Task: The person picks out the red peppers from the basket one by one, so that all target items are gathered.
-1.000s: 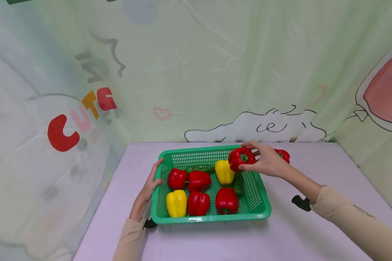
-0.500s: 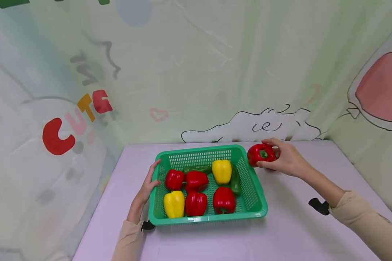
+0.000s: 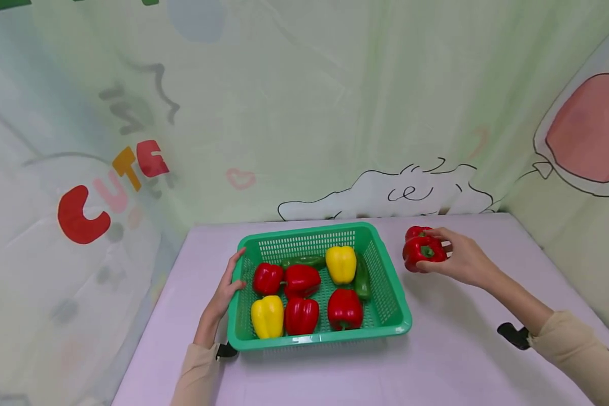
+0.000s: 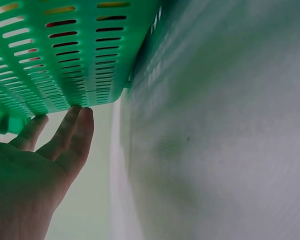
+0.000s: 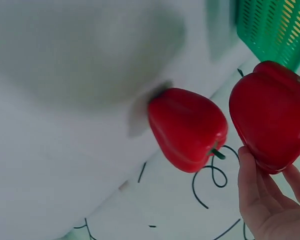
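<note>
Off the basket's right side, my right hand (image 3: 464, 259) grips a red bell pepper (image 3: 420, 254) between thumb and fingers. The right wrist view shows this held pepper (image 5: 272, 117) raised above the table. Another red bell pepper (image 5: 187, 130) lies on the table; in the head view it is mostly hidden behind the held one. My left hand (image 3: 225, 287) rests against the left side of a green plastic basket (image 3: 320, 338). Its fingers (image 4: 80, 135) are fairly straight, with tips touching the perforated outer wall.
Several red bell peppers (image 3: 301, 316), a yellow bell pepper (image 3: 267, 317) at the front left and another yellow pepper (image 3: 341, 264) at the back right lie in the basket. Two dark green vegetables (image 3: 362, 276) lie there too. A printed curtain (image 3: 309, 113) hangs behind the table (image 3: 325, 378).
My right hand has carried the red bell pepper from above the basket's back right corner out to the right, and lower, near the other pepper. The left hand stays at the basket's side.
</note>
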Action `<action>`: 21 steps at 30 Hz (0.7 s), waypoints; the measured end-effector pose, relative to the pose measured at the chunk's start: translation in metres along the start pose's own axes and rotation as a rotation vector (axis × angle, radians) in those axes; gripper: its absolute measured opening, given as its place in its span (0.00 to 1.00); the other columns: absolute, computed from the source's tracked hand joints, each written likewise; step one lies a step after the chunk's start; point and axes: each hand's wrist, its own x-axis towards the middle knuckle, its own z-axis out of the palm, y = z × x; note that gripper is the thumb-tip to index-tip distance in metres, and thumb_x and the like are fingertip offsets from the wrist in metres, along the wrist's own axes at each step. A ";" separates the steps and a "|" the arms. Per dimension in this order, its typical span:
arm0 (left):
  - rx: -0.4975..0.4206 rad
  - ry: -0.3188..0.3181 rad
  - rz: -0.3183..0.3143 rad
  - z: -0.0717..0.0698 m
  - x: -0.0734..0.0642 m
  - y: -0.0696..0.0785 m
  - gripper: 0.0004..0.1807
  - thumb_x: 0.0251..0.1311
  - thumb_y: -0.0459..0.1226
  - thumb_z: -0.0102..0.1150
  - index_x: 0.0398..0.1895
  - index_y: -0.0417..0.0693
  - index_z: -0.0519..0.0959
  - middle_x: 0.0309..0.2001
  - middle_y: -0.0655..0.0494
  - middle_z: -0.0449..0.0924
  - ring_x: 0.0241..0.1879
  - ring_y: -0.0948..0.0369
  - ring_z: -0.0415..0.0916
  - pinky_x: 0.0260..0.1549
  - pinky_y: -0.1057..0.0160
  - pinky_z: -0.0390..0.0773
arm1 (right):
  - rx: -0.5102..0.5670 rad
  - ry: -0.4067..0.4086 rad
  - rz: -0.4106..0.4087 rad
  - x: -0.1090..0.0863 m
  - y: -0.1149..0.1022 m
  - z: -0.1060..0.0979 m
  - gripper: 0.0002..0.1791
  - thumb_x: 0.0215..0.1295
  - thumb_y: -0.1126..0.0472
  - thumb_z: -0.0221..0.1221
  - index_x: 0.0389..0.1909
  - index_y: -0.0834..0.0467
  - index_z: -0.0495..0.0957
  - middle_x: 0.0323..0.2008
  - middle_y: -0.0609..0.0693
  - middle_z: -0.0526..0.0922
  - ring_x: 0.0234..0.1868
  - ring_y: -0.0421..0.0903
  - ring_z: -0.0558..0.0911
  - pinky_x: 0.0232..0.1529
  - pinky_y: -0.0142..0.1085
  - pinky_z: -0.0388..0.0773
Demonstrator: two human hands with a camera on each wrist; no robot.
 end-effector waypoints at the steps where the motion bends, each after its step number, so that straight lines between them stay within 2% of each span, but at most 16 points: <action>1: 0.000 0.003 0.003 0.000 0.001 0.000 0.44 0.53 0.29 0.41 0.78 0.50 0.48 0.78 0.44 0.42 0.69 0.37 0.51 0.59 0.34 0.62 | -0.001 0.000 0.009 -0.001 0.002 0.001 0.44 0.49 0.55 0.74 0.62 0.71 0.66 0.54 0.71 0.74 0.49 0.69 0.76 0.34 0.48 0.83; 12: 0.001 0.006 -0.006 0.001 0.001 0.001 0.44 0.53 0.28 0.41 0.78 0.51 0.48 0.78 0.44 0.41 0.69 0.38 0.51 0.61 0.34 0.58 | -0.022 -0.034 0.075 -0.014 0.030 0.017 0.43 0.47 0.54 0.75 0.60 0.71 0.66 0.52 0.72 0.75 0.48 0.69 0.76 0.33 0.47 0.83; 21: -0.012 -0.007 0.014 0.001 0.002 0.001 0.43 0.54 0.28 0.40 0.78 0.50 0.48 0.77 0.43 0.42 0.69 0.37 0.51 0.59 0.34 0.62 | -0.041 -0.049 0.113 -0.013 0.040 0.023 0.45 0.46 0.54 0.75 0.60 0.73 0.66 0.51 0.74 0.74 0.49 0.70 0.74 0.32 0.48 0.83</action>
